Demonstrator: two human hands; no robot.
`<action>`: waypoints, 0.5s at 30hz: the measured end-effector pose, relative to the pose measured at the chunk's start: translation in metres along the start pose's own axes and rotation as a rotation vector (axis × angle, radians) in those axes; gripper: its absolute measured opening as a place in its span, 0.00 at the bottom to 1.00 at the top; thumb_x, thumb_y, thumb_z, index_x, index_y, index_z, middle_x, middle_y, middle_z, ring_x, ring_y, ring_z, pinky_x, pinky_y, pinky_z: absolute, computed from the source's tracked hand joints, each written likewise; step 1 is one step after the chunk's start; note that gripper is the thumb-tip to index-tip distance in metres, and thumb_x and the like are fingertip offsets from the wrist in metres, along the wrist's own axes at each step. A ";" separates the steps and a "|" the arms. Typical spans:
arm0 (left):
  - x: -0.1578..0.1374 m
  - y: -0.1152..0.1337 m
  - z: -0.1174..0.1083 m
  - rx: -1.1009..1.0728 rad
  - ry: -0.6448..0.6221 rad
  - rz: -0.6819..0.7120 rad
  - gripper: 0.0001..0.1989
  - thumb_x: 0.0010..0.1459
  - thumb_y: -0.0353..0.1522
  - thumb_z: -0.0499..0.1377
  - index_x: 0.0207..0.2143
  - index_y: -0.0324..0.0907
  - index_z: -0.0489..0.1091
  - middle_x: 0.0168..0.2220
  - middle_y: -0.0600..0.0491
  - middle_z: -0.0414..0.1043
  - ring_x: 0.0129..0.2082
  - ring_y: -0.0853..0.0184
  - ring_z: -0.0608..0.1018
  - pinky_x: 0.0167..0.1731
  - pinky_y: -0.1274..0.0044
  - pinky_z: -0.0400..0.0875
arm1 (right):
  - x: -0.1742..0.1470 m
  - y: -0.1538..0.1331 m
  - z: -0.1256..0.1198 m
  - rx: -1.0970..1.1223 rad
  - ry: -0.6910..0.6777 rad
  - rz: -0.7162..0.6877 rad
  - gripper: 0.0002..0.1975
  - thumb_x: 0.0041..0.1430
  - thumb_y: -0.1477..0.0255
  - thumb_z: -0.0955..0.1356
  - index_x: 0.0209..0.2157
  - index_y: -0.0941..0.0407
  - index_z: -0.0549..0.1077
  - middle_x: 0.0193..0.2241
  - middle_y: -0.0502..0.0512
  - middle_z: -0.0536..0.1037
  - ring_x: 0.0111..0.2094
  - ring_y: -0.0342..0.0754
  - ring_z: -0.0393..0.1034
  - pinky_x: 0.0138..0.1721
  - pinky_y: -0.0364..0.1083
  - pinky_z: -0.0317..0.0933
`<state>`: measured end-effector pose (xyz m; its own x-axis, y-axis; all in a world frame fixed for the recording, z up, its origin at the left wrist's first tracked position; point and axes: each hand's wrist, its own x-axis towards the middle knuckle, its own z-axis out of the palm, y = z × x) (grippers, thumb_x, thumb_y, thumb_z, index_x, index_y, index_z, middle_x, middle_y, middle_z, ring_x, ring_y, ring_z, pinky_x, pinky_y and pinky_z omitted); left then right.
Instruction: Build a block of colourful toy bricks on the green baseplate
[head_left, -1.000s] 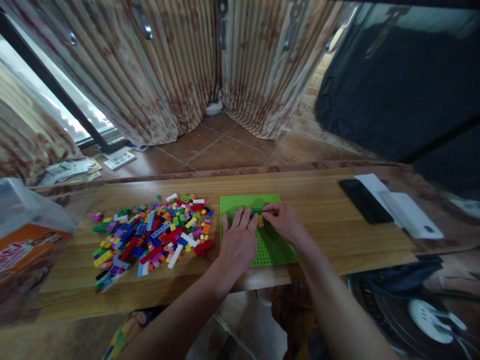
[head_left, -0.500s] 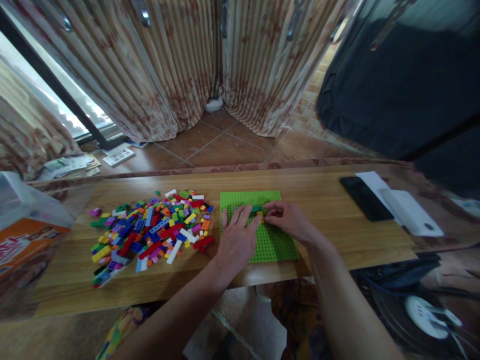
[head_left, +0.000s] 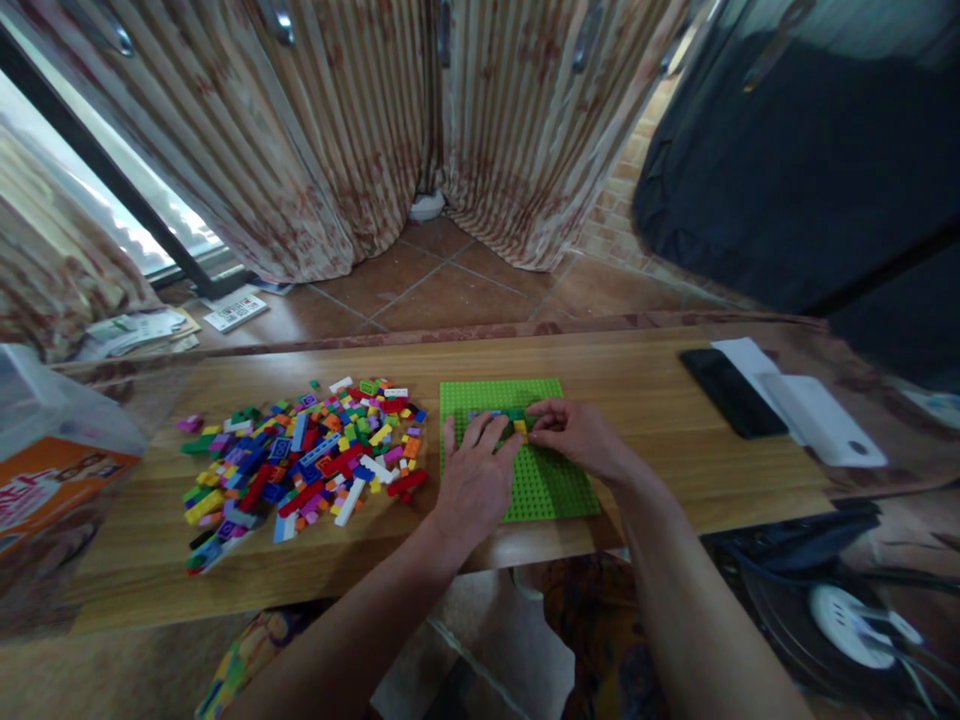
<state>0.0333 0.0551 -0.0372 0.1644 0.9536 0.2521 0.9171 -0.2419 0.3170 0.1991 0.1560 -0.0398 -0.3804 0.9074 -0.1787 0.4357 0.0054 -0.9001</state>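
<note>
A light green studded baseplate lies on the wooden table. Across its upper half runs a row of toy bricks, with a dark green brick and a bluish-grey brick partly covered by fingers. Just below the dark green one is a small yellow brick. My left hand rests on the plate's left part, fingers spread, their tips touching the row. From the right, my right hand has thumb and fingers curled together at the yellow brick. The fingertips partly hide what they touch.
A wide heap of loose coloured bricks covers the table's left side. A clear plastic box with an orange label stands at far left. On the right lie a black phone and a white flat box. A power strip sits lower right.
My fingers have shifted slightly at the row, and more of the bluish-grey brick shows above my left fingers. Both hands stay on the plate in nearly the same place.
</note>
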 end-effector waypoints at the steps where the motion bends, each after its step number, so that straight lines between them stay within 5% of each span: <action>1: 0.000 0.000 0.000 0.000 -0.005 -0.002 0.17 0.63 0.28 0.52 0.52 0.47 0.71 0.59 0.47 0.68 0.61 0.54 0.66 0.60 0.45 0.50 | 0.000 0.000 0.000 0.001 -0.001 -0.004 0.16 0.43 0.74 0.72 0.38 0.59 0.77 0.24 0.49 0.78 0.26 0.43 0.71 0.30 0.43 0.64; 15: 0.001 0.004 -0.002 0.036 -0.046 -0.014 0.17 0.64 0.29 0.50 0.52 0.46 0.71 0.60 0.47 0.67 0.62 0.53 0.64 0.59 0.44 0.52 | 0.001 0.000 0.002 -0.070 0.010 -0.023 0.15 0.44 0.77 0.71 0.38 0.59 0.77 0.23 0.49 0.77 0.25 0.43 0.71 0.30 0.43 0.63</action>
<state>0.0360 0.0544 -0.0342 0.1675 0.9643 0.2051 0.9317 -0.2229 0.2868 0.1972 0.1561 -0.0402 -0.3826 0.9110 -0.1541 0.4835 0.0552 -0.8736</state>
